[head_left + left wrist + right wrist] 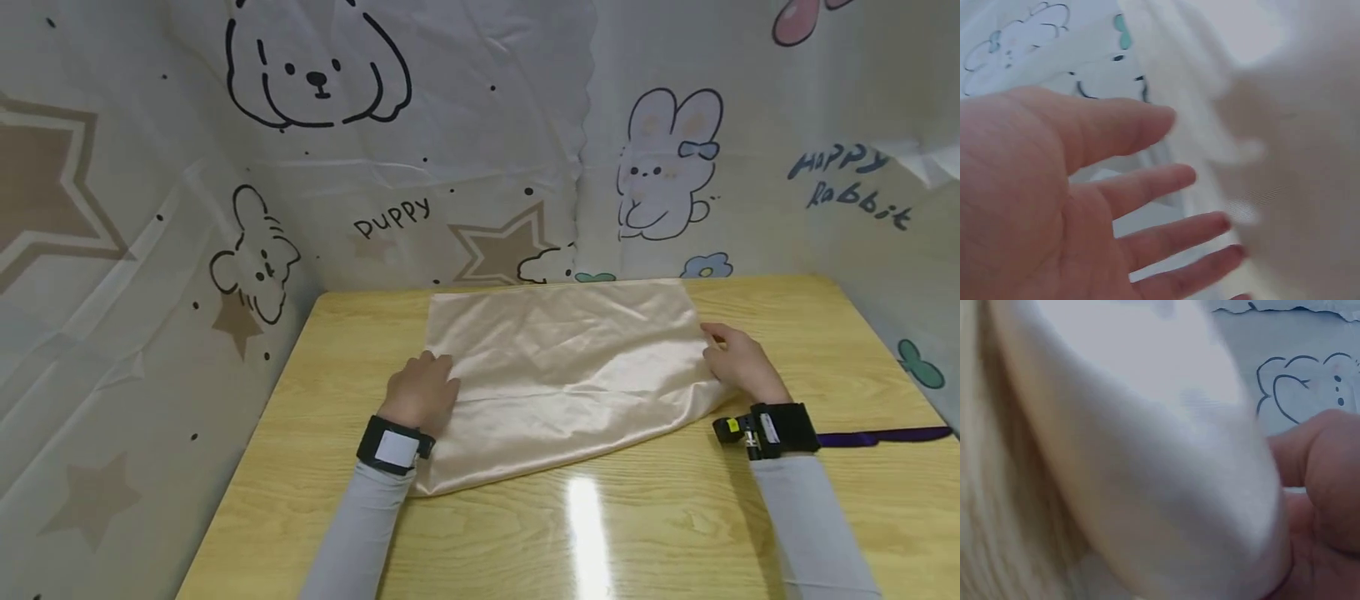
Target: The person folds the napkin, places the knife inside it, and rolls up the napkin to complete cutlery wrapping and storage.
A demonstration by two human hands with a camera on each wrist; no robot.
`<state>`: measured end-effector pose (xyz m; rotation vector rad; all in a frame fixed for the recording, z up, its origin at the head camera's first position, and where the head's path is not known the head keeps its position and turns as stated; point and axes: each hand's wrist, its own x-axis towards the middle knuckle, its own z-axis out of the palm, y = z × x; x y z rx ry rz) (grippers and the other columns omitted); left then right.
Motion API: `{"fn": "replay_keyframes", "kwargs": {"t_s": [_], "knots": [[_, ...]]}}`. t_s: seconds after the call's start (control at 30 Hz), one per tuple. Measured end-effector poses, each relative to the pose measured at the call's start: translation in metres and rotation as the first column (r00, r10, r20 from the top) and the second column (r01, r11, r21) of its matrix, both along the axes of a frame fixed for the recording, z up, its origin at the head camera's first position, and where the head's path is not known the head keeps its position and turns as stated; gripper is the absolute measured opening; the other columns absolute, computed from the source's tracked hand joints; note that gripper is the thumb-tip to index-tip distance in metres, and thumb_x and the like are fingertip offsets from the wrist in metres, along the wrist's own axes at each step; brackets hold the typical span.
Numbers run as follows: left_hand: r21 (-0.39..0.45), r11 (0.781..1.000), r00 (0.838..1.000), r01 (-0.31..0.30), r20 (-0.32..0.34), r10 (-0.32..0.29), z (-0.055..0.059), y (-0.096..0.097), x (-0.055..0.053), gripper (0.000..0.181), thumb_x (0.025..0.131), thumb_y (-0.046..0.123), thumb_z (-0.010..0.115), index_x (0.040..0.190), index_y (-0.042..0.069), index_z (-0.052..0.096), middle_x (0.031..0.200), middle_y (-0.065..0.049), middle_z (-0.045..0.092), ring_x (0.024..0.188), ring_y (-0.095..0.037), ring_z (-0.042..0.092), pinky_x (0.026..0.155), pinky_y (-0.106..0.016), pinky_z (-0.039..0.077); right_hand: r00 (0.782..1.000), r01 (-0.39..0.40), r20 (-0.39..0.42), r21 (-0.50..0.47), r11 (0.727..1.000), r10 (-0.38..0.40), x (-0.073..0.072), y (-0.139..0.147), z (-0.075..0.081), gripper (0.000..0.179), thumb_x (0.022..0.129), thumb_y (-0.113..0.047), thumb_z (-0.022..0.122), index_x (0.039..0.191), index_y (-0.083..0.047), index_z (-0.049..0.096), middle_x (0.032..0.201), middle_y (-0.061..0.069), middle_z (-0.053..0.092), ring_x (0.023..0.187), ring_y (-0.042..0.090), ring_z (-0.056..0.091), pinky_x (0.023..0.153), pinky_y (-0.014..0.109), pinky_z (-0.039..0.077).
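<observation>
A pale peach satin cloth (570, 354) lies folded over on the table, with creases across it and a smooth rounded near edge that slants up to the right. At its left edge is my left hand (422, 392); in the left wrist view its fingers (1172, 240) are spread and nearly straight, tips at the cloth. My right hand (744, 365) holds the cloth's right edge between thumb and fingers. Close up in the right wrist view, the cloth (1160, 456) bulges beside that hand, hiding most of its fingers.
The wooden table (510, 542) reaches back to a printed fabric wall (480, 150) with cartoon animals and stars. Each wrist wears a black strap with a camera. A dark purple ribbon (885, 436) lies on the table to the right, partly behind the right wrist strap.
</observation>
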<state>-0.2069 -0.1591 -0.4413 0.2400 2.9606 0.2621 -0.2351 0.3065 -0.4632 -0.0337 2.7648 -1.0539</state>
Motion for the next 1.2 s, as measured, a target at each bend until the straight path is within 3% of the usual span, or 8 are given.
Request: {"fn": "replay_keyframes", "kwargs": {"t_s": [0.23,0.4,0.5,0.6,0.77,0.87,1.03,1.2], "knots": [[0.036,0.999,0.997,0.012,0.07,-0.014,-0.017,-0.01,-0.016,0.055,0.097,0.032,0.049,0.145,0.007,0.045,0.153,-0.019,0.033,0.135,-0.04,0.031,0.101,-0.067,0.032,1.0,0.001,0.01,0.022,1.0,-0.001,0.0,-0.001,-0.004,0.053,0.093,-0.003,0.036,0.145,0.005,0.039,0.136,0.034,0.04,0.049,0.015,0.036,0.044,0.027,0.035],[0.129,0.991,0.997,0.022,0.064,-0.03,-0.023,-0.022,-0.016,0.062,0.096,0.031,0.051,0.149,0.004,0.036,0.155,-0.023,0.025,0.138,-0.041,0.024,0.106,-0.064,0.029,1.0,-0.024,0.002,0.008,1.0,0.024,0.01,0.002,-0.001,0.057,0.101,-0.019,0.038,0.152,0.003,0.025,0.136,0.039,0.039,0.079,0.036,0.056,0.064,0.043,0.049],[0.234,0.972,0.999,-0.013,0.039,0.004,-0.02,-0.034,-0.006,0.066,0.095,0.032,0.054,0.148,-0.003,0.035,0.149,-0.029,0.033,0.133,-0.044,0.029,0.106,-0.061,0.032,0.997,-0.069,-0.016,0.017,0.997,0.069,0.026,0.009,0.0,0.07,0.102,-0.037,0.043,0.153,0.004,0.019,0.13,0.041,0.044,0.108,0.048,0.049,0.08,0.056,0.046],[0.303,0.95,0.997,-0.08,0.035,0.073,-0.015,-0.053,0.013,0.065,0.094,0.037,0.057,0.139,-0.009,0.043,0.133,-0.029,0.048,0.121,-0.041,0.042,0.099,-0.057,0.04,0.987,-0.15,-0.048,0.072,0.986,0.154,0.043,0.018,-0.002,0.076,0.096,-0.044,0.054,0.15,0.004,0.029,0.114,0.034,0.054,0.099,0.043,0.053,0.076,0.054,0.048],[0.34,0.93,0.985,-0.143,0.138,0.102,-0.012,-0.083,0.049,0.054,0.088,0.046,0.066,0.11,-0.003,0.061,0.104,-0.016,0.062,0.092,-0.026,0.055,0.08,-0.045,0.049,0.94,-0.306,-0.141,0.048,0.951,0.309,0.06,0.026,-0.008,0.068,0.086,-0.027,0.073,0.142,0.001,0.045,0.126,0.032,0.052,0.106,0.045,0.054,0.082,0.06,0.05],[0.377,0.915,0.98,-0.143,0.186,0.077,-0.015,-0.09,0.062,0.051,0.081,0.049,0.072,0.103,0.004,0.066,0.105,-0.011,0.062,0.092,-0.022,0.055,0.079,-0.043,0.049,0.925,-0.31,-0.222,0.022,0.95,0.307,0.063,0.023,-0.012,0.05,0.088,-0.017,0.07,0.134,-0.003,0.055,0.136,0.031,0.048,0.115,0.045,0.05,0.088,0.061,0.046],[0.393,0.904,0.98,-0.169,0.168,0.111,-0.021,-0.084,0.071,0.036,0.069,0.04,0.084,0.085,0.01,0.07,0.102,-0.01,0.057,0.094,-0.026,0.046,0.073,-0.039,0.045,0.925,-0.266,-0.292,-0.036,0.963,0.245,0.061,0.014,-0.015,0.035,0.097,-0.013,0.058,0.131,-0.008,0.057,0.123,0.02,0.058,0.093,0.022,0.06,0.075,0.032,0.053],[0.355,0.928,0.993,-0.115,0.022,0.115,-0.026,-0.075,0.073,0.01,0.074,0.019,0.078,0.069,0.013,0.073,0.088,-0.008,0.059,0.091,-0.027,0.041,0.068,-0.034,0.038,0.952,-0.196,-0.264,-0.144,0.97,0.153,0.06,0.005,-0.01,0.038,0.101,-0.02,0.051,0.138,-0.011,0.049,0.134,0.017,0.048,0.053,0.008,0.048,0.047,0.023,0.044]]}}
